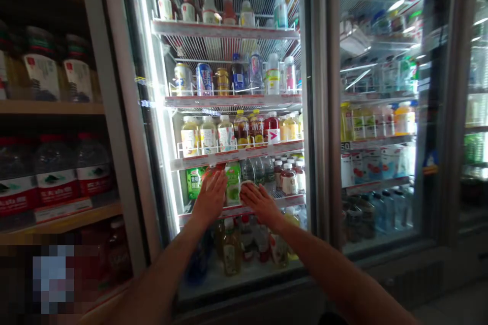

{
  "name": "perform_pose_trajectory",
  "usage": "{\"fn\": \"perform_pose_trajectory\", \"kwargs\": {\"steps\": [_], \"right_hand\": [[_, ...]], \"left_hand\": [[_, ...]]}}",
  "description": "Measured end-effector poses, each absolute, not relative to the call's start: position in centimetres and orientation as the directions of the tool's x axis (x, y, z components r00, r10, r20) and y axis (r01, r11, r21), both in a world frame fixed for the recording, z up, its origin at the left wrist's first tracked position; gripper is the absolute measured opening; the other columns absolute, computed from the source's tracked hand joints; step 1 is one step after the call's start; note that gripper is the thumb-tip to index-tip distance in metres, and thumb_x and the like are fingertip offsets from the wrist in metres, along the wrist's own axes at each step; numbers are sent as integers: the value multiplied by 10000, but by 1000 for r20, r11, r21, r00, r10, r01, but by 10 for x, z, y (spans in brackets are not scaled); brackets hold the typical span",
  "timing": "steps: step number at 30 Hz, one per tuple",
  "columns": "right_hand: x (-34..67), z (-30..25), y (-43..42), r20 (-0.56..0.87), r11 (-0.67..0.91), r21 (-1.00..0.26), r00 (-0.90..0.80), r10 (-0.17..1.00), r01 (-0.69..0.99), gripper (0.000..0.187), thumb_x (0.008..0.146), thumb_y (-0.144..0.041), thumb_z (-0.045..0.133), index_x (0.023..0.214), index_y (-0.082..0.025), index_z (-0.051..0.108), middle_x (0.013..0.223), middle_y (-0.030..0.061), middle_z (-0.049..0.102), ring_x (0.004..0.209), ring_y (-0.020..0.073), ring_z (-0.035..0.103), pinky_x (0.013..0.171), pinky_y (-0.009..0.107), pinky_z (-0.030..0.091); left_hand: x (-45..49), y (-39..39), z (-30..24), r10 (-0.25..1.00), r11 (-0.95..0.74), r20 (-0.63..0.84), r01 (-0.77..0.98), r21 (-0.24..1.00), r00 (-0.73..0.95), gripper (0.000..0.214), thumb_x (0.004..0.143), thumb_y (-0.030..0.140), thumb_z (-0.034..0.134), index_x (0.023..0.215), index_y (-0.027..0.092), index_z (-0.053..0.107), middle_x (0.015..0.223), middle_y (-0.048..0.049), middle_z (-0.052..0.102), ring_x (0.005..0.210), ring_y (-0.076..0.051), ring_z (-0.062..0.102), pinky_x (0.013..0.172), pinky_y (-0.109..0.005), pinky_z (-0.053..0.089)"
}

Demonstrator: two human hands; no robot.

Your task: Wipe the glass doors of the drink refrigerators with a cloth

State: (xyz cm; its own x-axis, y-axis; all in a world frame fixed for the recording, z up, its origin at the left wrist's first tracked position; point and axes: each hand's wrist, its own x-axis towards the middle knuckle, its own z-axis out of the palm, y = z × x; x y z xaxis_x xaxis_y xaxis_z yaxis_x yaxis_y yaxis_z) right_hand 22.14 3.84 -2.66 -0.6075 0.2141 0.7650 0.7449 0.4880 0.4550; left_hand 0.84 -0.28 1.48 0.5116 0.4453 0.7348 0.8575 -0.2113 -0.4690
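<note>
Both forearms come up from the bottom of the frame and meet around the middle, reaching into an open drinks fridge. The left hand [210, 197] is spread flat with fingers apart, laid against a red-capped bottle [212, 168] on the fourth shelf [290, 199] down; it isn't wrapped around it as far as I can see. The right hand [260, 202] sits just beside it, fingers loosely apart, palm over a pale round cap or lid [247, 183] at the shelf's front edge. Can't tell if it's actually gripping that or just resting on it.

Right between the two hands stands a green-labelled bottle [233, 181], and another green carton-looking thing [194, 181] is to the left of the left hand. To the right of the hands there are clear water bottles [258, 168] and some brown ones with white caps [288, 177].

Below the hands, at the fridge floor, a tea-coloured bottle [231, 249] stands among a few blurry others.

Further up, a row of yellow and red juice bottles [236, 131], then cans [205, 79] on the shelf above that.

Over at the left of the frame, wooden shelves hold big water jugs with red labels [57, 177]. On the right, a closed glass door [381, 111] with more drinks behind it, mostly reflections.
</note>
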Motion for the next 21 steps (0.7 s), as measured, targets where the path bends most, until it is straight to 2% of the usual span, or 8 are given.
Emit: {"fn": "perform_pose_trajectory", "kwargs": {"steps": [2, 6, 7, 10, 12, 17, 21], "right_hand": [[231, -29, 39, 762, 488, 459, -611, 213, 743, 473, 883, -139, 444, 1346, -232, 436, 1437, 56, 428, 1358, 184, 318, 1122, 437, 228], [246, -25, 42, 887, 376, 264, -376, 267, 888, 517, 868, -85, 414, 1373, -197, 405, 1464, 91, 378, 1385, 224, 266, 1105, 472, 236], [250, -28, 42, 887, 367, 263, -373, 271, 892, 516, 866, -81, 412, 1370, -195, 412, 1460, 94, 384, 1382, 226, 273, 1100, 469, 246], [262, -44, 40, 813, 413, 387, -516, 269, 824, 496, 865, -88, 416, 1345, -210, 447, 1427, 76, 439, 1355, 202, 326, 1093, 432, 272], [270, -47, 41, 784, 429, 420, -558, 272, 800, 504, 863, -80, 411, 1345, -220, 445, 1424, 67, 444, 1352, 190, 330, 1097, 431, 266], [284, -38, 45, 923, 287, 201, -279, 265, 937, 492, 869, -74, 375, 1350, -162, 438, 1447, 117, 399, 1381, 234, 276, 1088, 470, 259], [299, -54, 41, 900, 307, 252, -339, 275, 918, 477, 848, -65, 382, 1300, -164, 499, 1399, 108, 470, 1359, 203, 322, 1093, 426, 265]], "left_hand": [[10, -3, 13, 438, -216, 740, 859, -464, 509, 538, 847, 203, 363, 1377, 110, 378, 1454, -128, 355, 1367, -237, 296, 1134, -469, 177], [12, -3, 10, 435, -209, 759, 874, -439, 485, 533, 841, 184, 353, 1365, 94, 394, 1455, -130, 349, 1376, -234, 274, 1144, -465, 153], [13, -3, 9, 434, -209, 759, 874, -438, 484, 529, 842, 180, 348, 1361, 89, 399, 1455, -133, 347, 1375, -234, 275, 1144, -466, 150], [14, -2, 9, 430, -231, 746, 861, -453, 508, 516, 851, 181, 344, 1353, 80, 407, 1455, -133, 342, 1367, -236, 293, 1146, -470, 145], [15, 0, 9, 423, -252, 733, 846, -470, 533, 514, 849, 176, 352, 1351, 79, 409, 1457, -127, 340, 1364, -243, 299, 1147, -478, 139], [19, 4, 7, 410, -267, 734, 840, -472, 542, 538, 816, 133, 371, 1350, 81, 409, 1452, -136, 347, 1371, -252, 282, 1141, -498, 140], [21, 4, 5, 393, -267, 731, 830, -489, 558, 533, 809, 127, 364, 1336, 106, 434, 1446, -118, 367, 1363, -240, 301, 1138, -489, 158]]}}
